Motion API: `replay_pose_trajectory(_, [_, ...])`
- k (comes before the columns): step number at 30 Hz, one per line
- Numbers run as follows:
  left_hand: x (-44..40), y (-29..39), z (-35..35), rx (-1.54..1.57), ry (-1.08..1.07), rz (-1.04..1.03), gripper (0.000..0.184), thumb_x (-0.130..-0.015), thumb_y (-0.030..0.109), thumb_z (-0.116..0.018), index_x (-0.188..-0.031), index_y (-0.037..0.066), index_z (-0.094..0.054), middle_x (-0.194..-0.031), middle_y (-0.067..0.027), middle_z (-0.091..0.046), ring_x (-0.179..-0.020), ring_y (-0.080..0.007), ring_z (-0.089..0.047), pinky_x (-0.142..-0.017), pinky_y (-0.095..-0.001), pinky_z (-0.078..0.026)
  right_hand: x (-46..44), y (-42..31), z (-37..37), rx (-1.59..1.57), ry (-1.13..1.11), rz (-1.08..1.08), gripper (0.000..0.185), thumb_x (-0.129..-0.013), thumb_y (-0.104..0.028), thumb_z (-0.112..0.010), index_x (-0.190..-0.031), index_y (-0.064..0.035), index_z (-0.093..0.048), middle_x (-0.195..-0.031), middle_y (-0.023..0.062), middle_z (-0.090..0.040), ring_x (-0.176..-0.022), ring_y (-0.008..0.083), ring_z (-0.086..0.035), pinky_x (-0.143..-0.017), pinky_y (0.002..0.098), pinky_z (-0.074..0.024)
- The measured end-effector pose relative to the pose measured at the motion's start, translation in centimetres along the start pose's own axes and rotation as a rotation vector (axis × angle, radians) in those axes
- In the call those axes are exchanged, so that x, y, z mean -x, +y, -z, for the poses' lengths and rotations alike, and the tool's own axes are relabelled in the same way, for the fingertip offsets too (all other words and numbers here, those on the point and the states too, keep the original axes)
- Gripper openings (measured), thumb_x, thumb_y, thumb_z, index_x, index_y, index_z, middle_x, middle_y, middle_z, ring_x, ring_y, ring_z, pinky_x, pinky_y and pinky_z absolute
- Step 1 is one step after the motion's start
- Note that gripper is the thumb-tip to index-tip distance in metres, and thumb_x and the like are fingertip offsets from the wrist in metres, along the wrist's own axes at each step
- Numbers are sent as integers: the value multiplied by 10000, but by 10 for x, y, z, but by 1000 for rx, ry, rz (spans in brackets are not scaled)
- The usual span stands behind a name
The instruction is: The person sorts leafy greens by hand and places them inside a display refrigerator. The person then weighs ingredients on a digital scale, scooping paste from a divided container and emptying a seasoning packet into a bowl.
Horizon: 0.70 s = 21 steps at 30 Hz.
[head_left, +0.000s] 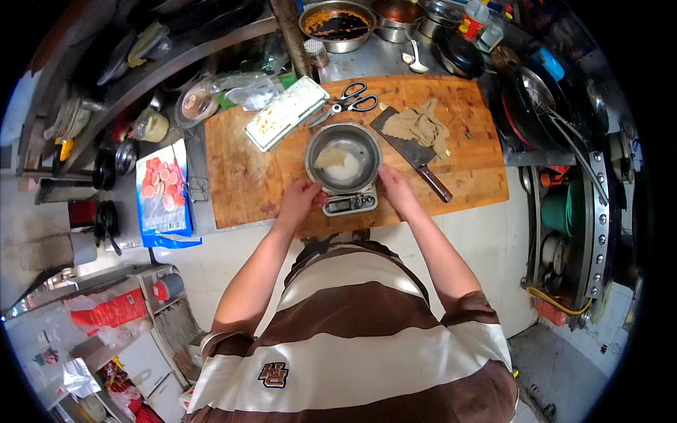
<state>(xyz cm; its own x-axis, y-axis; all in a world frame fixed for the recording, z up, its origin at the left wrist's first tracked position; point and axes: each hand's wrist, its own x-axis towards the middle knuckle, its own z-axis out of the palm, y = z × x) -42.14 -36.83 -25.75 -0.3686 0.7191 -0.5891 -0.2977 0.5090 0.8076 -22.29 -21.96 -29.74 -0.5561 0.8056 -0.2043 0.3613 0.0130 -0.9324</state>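
A round metal bowl [361, 156] with some whitish and pale tan contents rests on a small digital scale [350, 204] near the wooden board's front edge. My left hand [302, 199] is at the bowl's lower left, beside the scale, its fingers curled together; what they hold, if anything, is too small to make out. At the lower right of the bowl, my right hand [396, 189] has its fingers at the rim. Right of the bowl lies a cleaver [410, 150] with a crumpled tan cloth [421, 128] partly over its blade. Scissors [345, 103] lie behind the bowl.
A white tray [288, 113] lies on the wooden board [240, 176] at the back left. Left of the board is a blue and red package [163, 190]. Metal pots [337, 44] and a ladle [417, 63] stand behind. A wok [529, 99] sits at the right.
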Motion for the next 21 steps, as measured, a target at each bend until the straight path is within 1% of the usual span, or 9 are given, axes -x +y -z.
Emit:
replay_pose_trajectory(2, [3,2,6,-13,57,-59,203,-889,217,-560,-874,15,-566,-768,-67,-609,-739,-138,-594,-668,-262,-480,15,5,3,142,99,10,273,-875,-198,-512,-1064,-11,-574,-899,177,-618,-826,332,-584,-724,374,-458])
replay_pose_trajectory(3, [4,4,10,-20,83,-88,199,-879,213,-575,-880,15,-568,-766,-74,-608,-742,-147,-595,-665,-272,-481,29,2,2,279,100,128,277,-865,-190,-519,-1078,-21,-573,-890,171,-617,-817,334,-583,-714,383,-462])
replay_pose_trajectory(5, [0,15,24,-432,333,-357,246,-825,214,-633,-952,12,-570,-862,-124,-606,-816,-211,-597,-712,-320,-483,60,-6,2,557,98,366,296,-846,-173,-534,-1108,-41,-573,-873,159,-616,-800,338,-582,-694,401,-471])
replay_pose_trajectory(6, [0,21,32,-636,456,-488,292,-798,215,-661,-987,11,-571,-910,-149,-606,-853,-242,-598,-735,-344,-484,71,-10,-1,626,21,361,309,-836,-171,-541,-1122,-58,-571,-858,154,-616,-785,327,-586,-689,401,-475])
replay_pose_trajectory(8, [-10,40,47,-922,542,-735,455,-744,228,-700,-1113,30,-523,-1070,-190,-532,-997,-300,-524,-844,-381,-432,85,-16,-7,758,-135,356,342,-816,-167,-556,-1150,-94,-568,-828,143,-618,-755,307,-595,-678,401,-484])
replay_pose_trajectory(9, [-19,50,55,-1065,588,-863,546,-716,234,-720,-1176,39,-500,-1150,-211,-495,-1069,-330,-487,-898,-399,-406,87,-16,-10,799,-137,360,361,-816,-170,-554,-1172,-106,-555,-811,141,-616,-745,299,-597,-676,397,-484])
replay_pose_trajectory(12, [-49,67,80,-1258,453,-853,744,-668,276,-749,-1289,62,-401,-1286,-224,-378,-1167,-379,-387,-977,-424,-335,86,-11,-24,899,-134,393,429,-831,-187,-531,-1257,-155,-497,-738,131,-612,-672,283,-601,-632,390,-487])
replay_pose_trajectory(16, [-75,91,91,-1354,272,-651,848,-618,338,-771,-1320,81,-370,-1335,-236,-336,-1227,-384,-341,-1022,-430,-297,91,-16,-30,937,-123,290,441,-861,-206,-499,-1299,-184,-457,-675,123,-609,-584,279,-592,-564,407,-486])
replay_pose_trajectory(21, [-86,88,104,-1361,242,-645,888,-610,282,-770,-1356,112,-319,-1342,-249,-320,-1243,-385,-320,-1034,-414,-290,92,-33,-32,1009,-214,163,450,-880,-239,-481,-1323,-184,-429,-681,125,-625,-595,261,-606,-540,399,-488])
